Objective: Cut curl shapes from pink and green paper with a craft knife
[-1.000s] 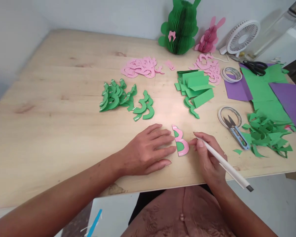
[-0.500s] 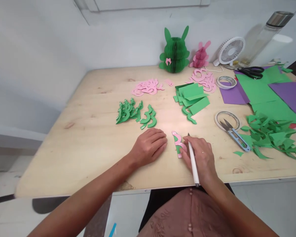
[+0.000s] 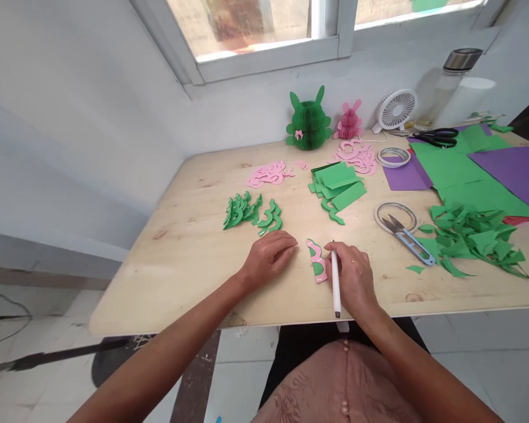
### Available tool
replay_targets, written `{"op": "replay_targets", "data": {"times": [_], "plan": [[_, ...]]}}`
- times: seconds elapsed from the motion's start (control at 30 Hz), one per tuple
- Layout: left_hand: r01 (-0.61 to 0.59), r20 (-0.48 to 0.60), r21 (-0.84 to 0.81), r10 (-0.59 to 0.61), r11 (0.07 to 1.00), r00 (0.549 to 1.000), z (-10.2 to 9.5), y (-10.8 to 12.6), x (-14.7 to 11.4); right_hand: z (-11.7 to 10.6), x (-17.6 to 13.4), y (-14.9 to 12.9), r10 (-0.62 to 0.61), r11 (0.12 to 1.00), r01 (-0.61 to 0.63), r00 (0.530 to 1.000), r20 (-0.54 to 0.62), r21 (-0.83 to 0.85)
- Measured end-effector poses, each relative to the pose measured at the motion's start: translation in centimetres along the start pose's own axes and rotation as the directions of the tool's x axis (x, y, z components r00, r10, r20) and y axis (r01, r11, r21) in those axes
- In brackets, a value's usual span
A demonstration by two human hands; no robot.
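My right hand [image 3: 352, 276] is closed around a white marker pen [image 3: 335, 288], its dark tip pointing away from me. Just left of the fingertips lies a small cutout [image 3: 315, 251], a pink scalloped strip over green paper. My left hand [image 3: 271, 257] rests palm down on the table, fingers loosely together and holding nothing, a short way left of that cutout. Beyond it sit green scalloped cutouts [image 3: 271, 217] and another pile of green scalloped pieces [image 3: 240, 210]. Folded green paper strips [image 3: 341, 182] are stacked farther back.
Pink cutouts [image 3: 268, 174] lie behind the green piles. To the right are thread snips [image 3: 409, 241] over a tape roll [image 3: 379, 220] and green scraps [image 3: 480, 235]. Along the wall stand a green paper bunny [image 3: 309, 126], a pink one [image 3: 349, 121] and a fan [image 3: 397, 110].
The view has tilted up, bringing the window into sight. My right fingers have drawn back slightly from the pink-and-green cutout, showing more of it. The marker stays in my right hand.
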State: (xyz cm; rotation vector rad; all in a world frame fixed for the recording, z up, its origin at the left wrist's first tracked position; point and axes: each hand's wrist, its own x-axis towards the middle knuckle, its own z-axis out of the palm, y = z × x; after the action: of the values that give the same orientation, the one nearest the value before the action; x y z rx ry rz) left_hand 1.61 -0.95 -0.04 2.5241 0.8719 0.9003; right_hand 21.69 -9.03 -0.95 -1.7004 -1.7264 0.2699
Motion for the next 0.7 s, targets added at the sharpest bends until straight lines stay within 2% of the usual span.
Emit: {"op": "replay_targets", "data": {"times": [0.1, 0.23, 0.4, 0.7], "plan": [[0.093, 0.039, 0.031, -0.094, 0.995, 0.995, 0.2, 0.6, 0.6, -0.1, 0.1, 0.0, 0.046, 0.997, -0.044, 0.999, -0.025, 0.068], [0.104, 0.127, 0.099, -0.116, 0.990, 0.985, 1.1, 1.5, 1.6, -0.2, 0.1, 0.1, 0.051, 0.995, -0.047, 0.997, -0.049, 0.089], [0.189, 0.178, 0.161, -0.217, 0.969, 0.960, 2.0, 2.0, 2.4, -0.2, 0.1, 0.3, 0.051, 0.991, -0.045, 0.998, -0.047, 0.124], [0.209, 0.261, 0.173, -0.249, 0.963, 0.933, 1.6, 2.0, 3.8, -0.1, 0.0, 0.6, 0.065, 0.986, -0.056, 0.997, -0.049, 0.157]]}}
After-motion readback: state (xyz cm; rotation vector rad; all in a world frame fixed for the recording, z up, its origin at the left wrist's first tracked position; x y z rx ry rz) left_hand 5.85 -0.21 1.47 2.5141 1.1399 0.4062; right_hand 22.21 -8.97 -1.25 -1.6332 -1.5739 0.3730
